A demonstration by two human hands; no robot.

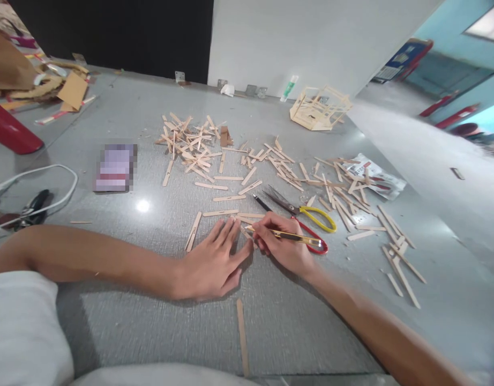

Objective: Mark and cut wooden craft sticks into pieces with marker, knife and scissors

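My right hand [283, 241] is closed around a slim utility knife [297, 236] with a yellow and black body. Its tip points left, at a wooden craft stick [246, 234] partly covered by my fingers. My left hand [215, 260] lies palm down with fingers stretched out, the fingertips at that same stick. Around my hands, more sticks are laid end to end, among them a left one [194, 231] and an upper one [220, 213]. Scissors [299, 210] with one yellow and one red handle lie just beyond my right hand, beside a black pen [262, 203].
A heap of craft sticks [188, 140] lies beyond my hands, with more scattered right. A small stick frame [321, 110] and a glue tube [289, 88] stand at the back. A blurred phone-like object [115, 166], a white cable [70, 182] and cardboard [73, 90] are left.
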